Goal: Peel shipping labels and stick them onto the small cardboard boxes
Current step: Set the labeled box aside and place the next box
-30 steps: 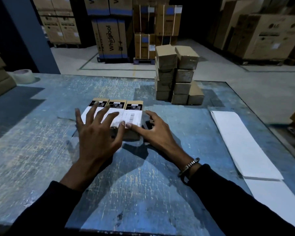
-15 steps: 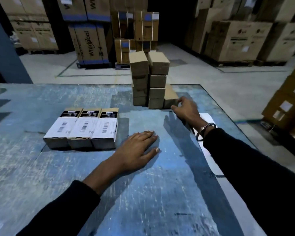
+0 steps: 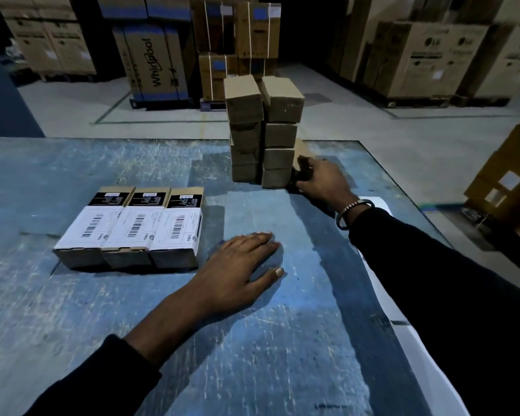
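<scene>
Three small cardboard boxes (image 3: pixel 129 228) lie side by side on the blue table (image 3: pixel 252 340), each with a white barcode label on top. My left hand (image 3: pixel 240 262) rests flat on the table just right of them, fingers straight. Behind stands a stack of plain small boxes (image 3: pixel 263 130), two columns high. My right hand (image 3: pixel 320 178) reaches to the stack's right side and curls its fingers round a low single box (image 3: pixel 300 151) there. A white strip of label backing (image 3: pixel 382 283) runs along the table's right side, largely hidden by my right sleeve.
The table's far edge and right edge lie close behind the stack. Beyond it the warehouse floor holds large cartons on pallets (image 3: pixel 153 61). More cartons (image 3: pixel 505 181) stand off the table's right edge.
My hands left the labelled boxes. The left hand settled flat on the table to their right. The right hand reached to the box beside the stack and closed its fingers on it.
</scene>
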The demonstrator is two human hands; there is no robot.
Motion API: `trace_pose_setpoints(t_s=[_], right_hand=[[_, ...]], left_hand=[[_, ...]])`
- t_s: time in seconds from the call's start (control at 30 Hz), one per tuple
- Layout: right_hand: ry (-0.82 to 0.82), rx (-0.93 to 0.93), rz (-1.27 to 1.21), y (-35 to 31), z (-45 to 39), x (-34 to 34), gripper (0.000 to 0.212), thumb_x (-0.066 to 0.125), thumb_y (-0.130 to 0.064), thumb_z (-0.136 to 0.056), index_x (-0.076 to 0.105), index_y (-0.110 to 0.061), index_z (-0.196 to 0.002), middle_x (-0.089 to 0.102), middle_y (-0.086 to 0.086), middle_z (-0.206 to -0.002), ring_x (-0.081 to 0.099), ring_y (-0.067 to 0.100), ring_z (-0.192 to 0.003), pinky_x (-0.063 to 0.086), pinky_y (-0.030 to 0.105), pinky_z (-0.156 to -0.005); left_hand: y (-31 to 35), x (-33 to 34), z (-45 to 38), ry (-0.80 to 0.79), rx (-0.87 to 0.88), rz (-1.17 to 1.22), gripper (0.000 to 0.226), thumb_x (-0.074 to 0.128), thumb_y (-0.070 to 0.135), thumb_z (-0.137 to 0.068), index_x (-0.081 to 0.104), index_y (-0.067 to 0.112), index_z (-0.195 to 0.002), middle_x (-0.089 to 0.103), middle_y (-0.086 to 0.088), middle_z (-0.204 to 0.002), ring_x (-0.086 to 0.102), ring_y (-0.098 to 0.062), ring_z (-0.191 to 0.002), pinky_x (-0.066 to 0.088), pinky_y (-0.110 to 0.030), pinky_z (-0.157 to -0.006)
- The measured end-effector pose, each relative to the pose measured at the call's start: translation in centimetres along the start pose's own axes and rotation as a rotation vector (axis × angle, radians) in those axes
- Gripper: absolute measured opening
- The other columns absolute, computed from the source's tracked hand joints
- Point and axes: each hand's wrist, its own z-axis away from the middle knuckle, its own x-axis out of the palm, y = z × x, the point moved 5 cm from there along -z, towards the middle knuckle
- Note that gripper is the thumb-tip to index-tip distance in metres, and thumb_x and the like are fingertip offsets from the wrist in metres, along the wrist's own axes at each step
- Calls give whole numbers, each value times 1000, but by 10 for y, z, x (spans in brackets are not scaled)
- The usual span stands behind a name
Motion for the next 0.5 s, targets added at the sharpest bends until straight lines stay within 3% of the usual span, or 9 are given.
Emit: trace_pose_setpoints(t_s=[0.07,0.17,0.3,0.37,0.43,0.5], right_hand=[[101,-33,-16,-7,13,-10,39,82,-33,-82,76,-9,-111,76,15,-100,71,32,-94,49,32,-72],[160,-25,-40,-13,42,-24,27,87,-33,-79,78,-10,-90,77,9,-83,70,26,-79,44,29,-63],[145,56,-21,-19,82,-40,30,87,-30,-68,83,-11,-91,79,11,-85,75,28,-85,44,26,-60],[133,120,-72,-22,108,-52,46,90,-35,-68,84,-15,-109,82,8,-103,76,26,-99,50,24,-70],[119,249,-263,-25,141,-65,60,93,-38,-69,79,-22,-125,79,1,-117,74,22,-107,54,27,-79],[112,372,-623,-30,177,-75,47,94,-33,-72,79,-27,-117,81,-3,-101,78,23,-92,61,34,-69]], left_hand=[[-1,1,0,-2,-1,-4,67,39,66,-108,39,31,-164,30,10,-173,24,-8,-159,13,-24,-124],[0,0,0,-11,7,-6,68,37,67,-107,41,30,-164,32,9,-173,26,-11,-159,19,-31,-125],[3,-2,0,-8,-6,7,66,41,65,-107,43,29,-163,34,8,-172,29,-12,-158,23,-33,-124],[7,-3,-1,19,-32,9,63,44,64,-107,48,29,-159,39,7,-169,32,-12,-156,24,-35,-124],[14,-7,-1,71,-49,23,53,46,59,-108,59,28,-149,51,6,-161,40,-12,-150,26,-37,-123],[22,-14,1,170,-57,144,37,47,51,-111,72,30,-128,69,8,-137,55,-11,-133,30,-37,-120]])
